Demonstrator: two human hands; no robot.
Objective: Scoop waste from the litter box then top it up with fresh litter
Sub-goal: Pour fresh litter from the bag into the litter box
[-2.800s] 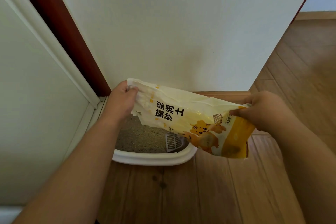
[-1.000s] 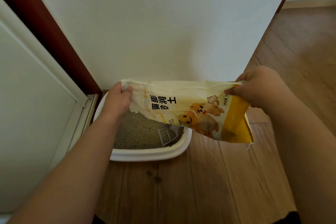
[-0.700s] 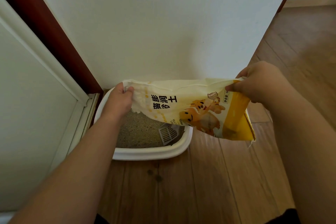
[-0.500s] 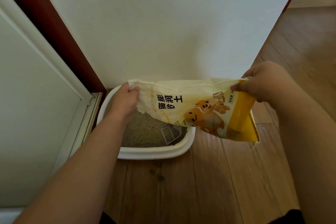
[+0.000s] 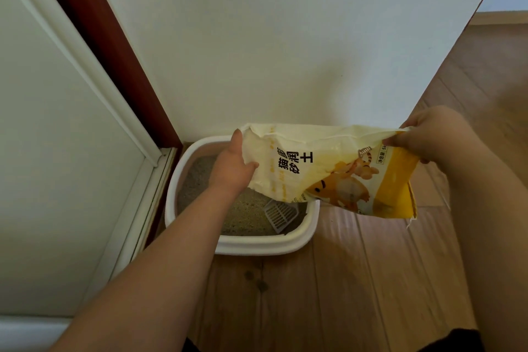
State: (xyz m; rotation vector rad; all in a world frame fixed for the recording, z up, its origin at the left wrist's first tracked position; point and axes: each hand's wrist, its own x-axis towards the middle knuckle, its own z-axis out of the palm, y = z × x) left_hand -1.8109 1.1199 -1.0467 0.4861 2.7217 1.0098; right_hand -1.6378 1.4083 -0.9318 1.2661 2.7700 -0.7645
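- Head view: litter bag [image 5: 328, 168] held sideways in the air, long axis running approx 9-to-3 o'clock, a bit lower at the 3 end.
- Left hand [image 5: 233, 167] grips the bag's pale end at 9 o'clock, fingers curled round the edge; looks like the mouth end, but can't see an opening.
- Right hand [image 5: 428, 134] pinches the yellow end at 3 o'clock, up near the top corner.
- Litter box [image 5: 237, 246] sits on the wood floor [image 5: 357, 280] below, at approx 7 o'clock from the bag centre, tight to the wall [image 5: 271, 37] corner.
- Only the left end of the bag hangs over the box; right end is out over bare floor.
- Scoop [image 5: 278, 213] lies in the litter [image 5: 243, 214] at the box's near-right corner, under the bag's lower edge.
- Judgement: topping-up step. Left hand is nearer the box, so pour end is there; right hand prob needs to lift the 3 o'clock end so the fill slides toward 9.
- No grains seen falling.
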